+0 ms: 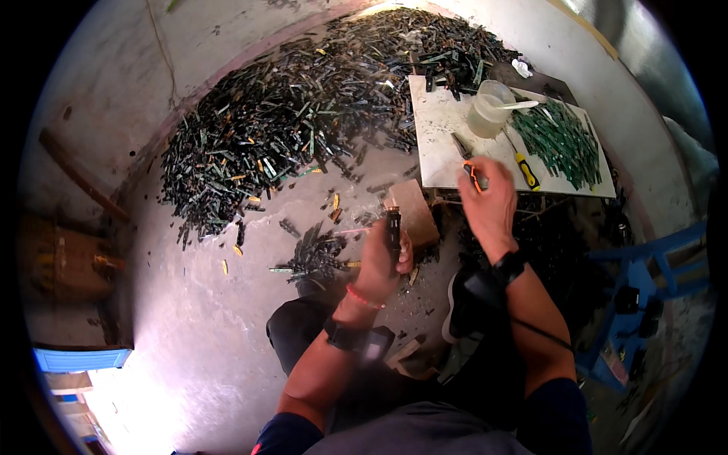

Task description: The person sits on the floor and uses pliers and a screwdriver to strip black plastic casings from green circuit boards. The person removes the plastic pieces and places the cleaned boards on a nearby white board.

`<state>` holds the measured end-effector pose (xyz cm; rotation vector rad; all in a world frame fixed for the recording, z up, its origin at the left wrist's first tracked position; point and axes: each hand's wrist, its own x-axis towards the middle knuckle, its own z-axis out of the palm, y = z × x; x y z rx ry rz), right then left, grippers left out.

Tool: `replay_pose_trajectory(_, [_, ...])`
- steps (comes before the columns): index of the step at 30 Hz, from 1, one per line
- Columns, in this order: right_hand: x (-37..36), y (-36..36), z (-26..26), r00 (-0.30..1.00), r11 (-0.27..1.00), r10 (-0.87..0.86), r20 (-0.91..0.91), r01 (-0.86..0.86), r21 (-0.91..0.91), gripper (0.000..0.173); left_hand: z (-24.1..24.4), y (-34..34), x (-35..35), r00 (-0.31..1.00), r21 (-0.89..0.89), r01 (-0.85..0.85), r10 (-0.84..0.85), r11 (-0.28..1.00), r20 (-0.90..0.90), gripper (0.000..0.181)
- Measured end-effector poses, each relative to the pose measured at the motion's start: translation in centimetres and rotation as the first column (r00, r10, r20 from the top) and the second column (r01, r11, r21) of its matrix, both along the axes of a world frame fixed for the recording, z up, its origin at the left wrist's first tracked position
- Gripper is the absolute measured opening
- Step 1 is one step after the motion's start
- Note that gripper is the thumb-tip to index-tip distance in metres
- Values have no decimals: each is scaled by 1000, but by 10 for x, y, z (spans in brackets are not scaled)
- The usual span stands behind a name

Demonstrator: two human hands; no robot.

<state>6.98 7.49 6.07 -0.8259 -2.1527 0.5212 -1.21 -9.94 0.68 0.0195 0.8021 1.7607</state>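
Observation:
My left hand (380,256) is closed around a dark cylindrical part (393,233) with a copper-coloured end, held upright beside a brick-like block (415,211). My right hand (488,196) is at the near edge of a white board (441,165), its fingers at the orange-and-black handles of pliers or cutters (473,176); whether it grips them firmly I cannot tell. The metal jaws point away on the board. To their right lies a screwdriver with a yellow-and-black handle (527,172). Behind stands a clear plastic tub of liquid (489,111) with a white utensil across its rim.
Green circuit-board strips (560,142) are heaped on the board's right side. A large pile of dark strips (273,136) spreads over the floor against the wall, with a smaller heap (315,253) left of my left hand. A blue plastic chair (628,284) stands at right.

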Motion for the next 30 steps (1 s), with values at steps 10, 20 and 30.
replay_pose_trajectory(10, [2, -58, -26, 835, 338, 389, -390, -523, -783, 26, 1, 9, 13, 972, -165, -82, 42, 983, -230, 50])
replay_pose_trajectory(20, [5, -52, -6, 801, 157, 486, -350, -474, -866, 23, 9, 15, 21, 941, -165, -125, 64, 978, -332, 59])
replay_pose_trajectory(30, [3, -44, -9, 764, 402, 600, -238, -545, -736, 21, -4, 16, 19, 933, -133, -31, -19, 991, -358, 55])
